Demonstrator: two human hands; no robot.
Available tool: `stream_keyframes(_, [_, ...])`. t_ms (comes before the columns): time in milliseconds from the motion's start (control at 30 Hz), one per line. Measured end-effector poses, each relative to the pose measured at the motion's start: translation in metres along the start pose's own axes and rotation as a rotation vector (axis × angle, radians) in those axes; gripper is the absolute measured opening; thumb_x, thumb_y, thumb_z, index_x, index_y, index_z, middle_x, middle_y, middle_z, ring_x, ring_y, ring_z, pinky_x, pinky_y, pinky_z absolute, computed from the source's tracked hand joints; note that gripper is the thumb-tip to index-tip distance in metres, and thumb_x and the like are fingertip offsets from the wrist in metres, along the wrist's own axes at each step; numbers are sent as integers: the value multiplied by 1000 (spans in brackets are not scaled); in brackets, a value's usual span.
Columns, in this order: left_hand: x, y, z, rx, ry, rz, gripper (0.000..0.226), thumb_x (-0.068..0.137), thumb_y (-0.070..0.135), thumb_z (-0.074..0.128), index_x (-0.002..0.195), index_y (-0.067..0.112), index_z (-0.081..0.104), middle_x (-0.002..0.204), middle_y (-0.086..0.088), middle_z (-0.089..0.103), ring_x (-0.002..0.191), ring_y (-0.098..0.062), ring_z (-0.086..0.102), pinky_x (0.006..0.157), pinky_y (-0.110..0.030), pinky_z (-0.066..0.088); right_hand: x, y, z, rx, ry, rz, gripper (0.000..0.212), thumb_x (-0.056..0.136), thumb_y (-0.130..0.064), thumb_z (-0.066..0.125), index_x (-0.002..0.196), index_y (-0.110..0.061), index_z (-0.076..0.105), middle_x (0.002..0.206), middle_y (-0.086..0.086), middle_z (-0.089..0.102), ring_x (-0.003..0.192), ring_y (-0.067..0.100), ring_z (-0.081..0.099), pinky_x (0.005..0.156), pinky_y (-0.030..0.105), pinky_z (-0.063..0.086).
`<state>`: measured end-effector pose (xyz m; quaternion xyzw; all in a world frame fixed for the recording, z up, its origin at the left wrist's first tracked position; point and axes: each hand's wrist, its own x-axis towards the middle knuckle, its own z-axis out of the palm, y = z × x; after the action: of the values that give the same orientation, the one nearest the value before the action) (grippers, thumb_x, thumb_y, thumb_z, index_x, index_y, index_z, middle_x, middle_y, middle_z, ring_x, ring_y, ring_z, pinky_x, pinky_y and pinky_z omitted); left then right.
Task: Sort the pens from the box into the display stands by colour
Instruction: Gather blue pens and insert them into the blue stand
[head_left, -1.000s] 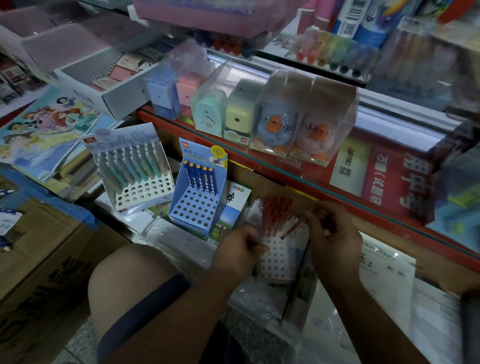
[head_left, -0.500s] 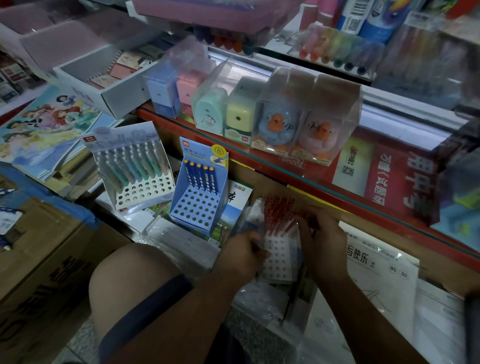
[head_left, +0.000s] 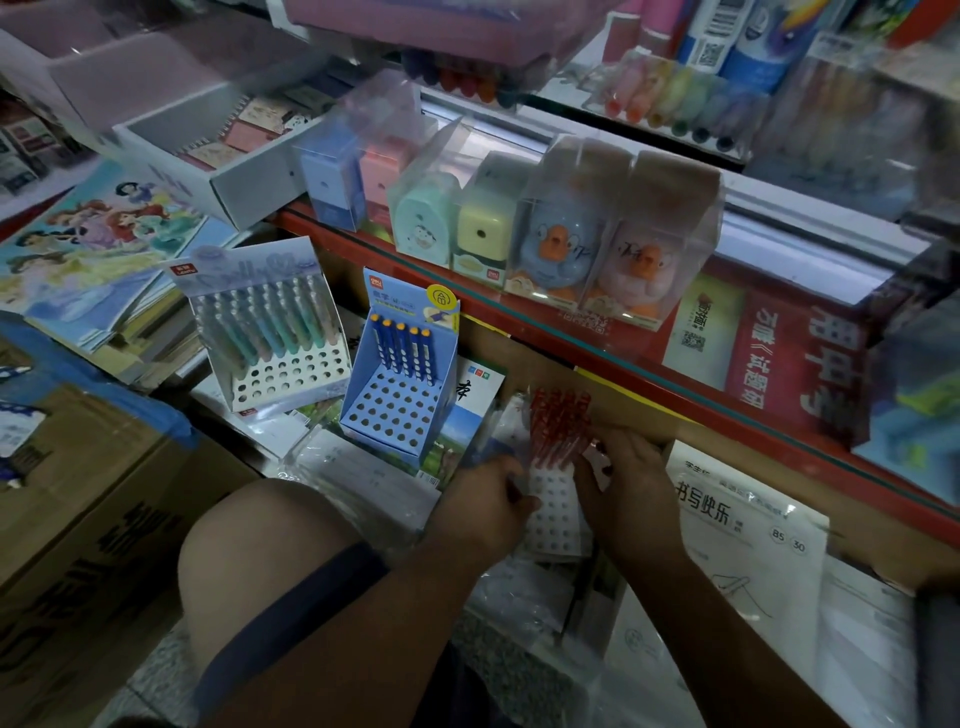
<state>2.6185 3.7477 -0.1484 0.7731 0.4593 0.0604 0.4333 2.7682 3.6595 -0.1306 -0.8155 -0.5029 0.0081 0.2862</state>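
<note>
glossy clear plastic sharpener boxes (head_left: 613, 234), matt cardboard blue stand (head_left: 400, 384)

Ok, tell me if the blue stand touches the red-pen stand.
Apart. Head view shows a notebook cover in the gap between the blue stand and the red-pen stand.

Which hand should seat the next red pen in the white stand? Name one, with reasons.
Right. The right hand has its fingertips at the red pens in the white stand, while the left hand grips the stand's left edge and seems to steady it.
</note>
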Motion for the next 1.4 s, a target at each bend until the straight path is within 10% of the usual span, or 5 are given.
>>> stream_keyframes(433, [-54,-20,-160,-97,547,82,23,88,39,51,80,19,60,75,3,63,73,-15,61,68,-39,51,18,-137,10,275,-119,-329,13,84,-14,74,95,-16,68,93,0,67,87,19,66,77,24,48])
stream_keyframes(800, [-196,-201,-312,-1,920,-382,20,94,32,62,109,21,66,92,6,69,87,-14,65,79,-30,52,10,-365,122,311,-591,-798,22,89,-36,67,108,-25,68,98,-7,65,94,12,60,78,31,51])
stream_keyframes(1167, [-239,-320,-346,-128,940,-612,14,95,27,62,96,15,69,77,2,66,64,-4,56,48,-8,35,20,-476,281,160,-811,-615,12,80,-17,76,87,-11,67,74,6,69,79,25,65,74,39,55])
stream_keyframes(1400, [-232,-337,-358,-275,946,-573,8,94,28,64,94,20,67,77,3,69,70,-14,64,64,-29,48,20,-484,304,98,-786,-552,19,79,-19,80,82,-5,68,77,11,67,75,26,63,67,36,52])
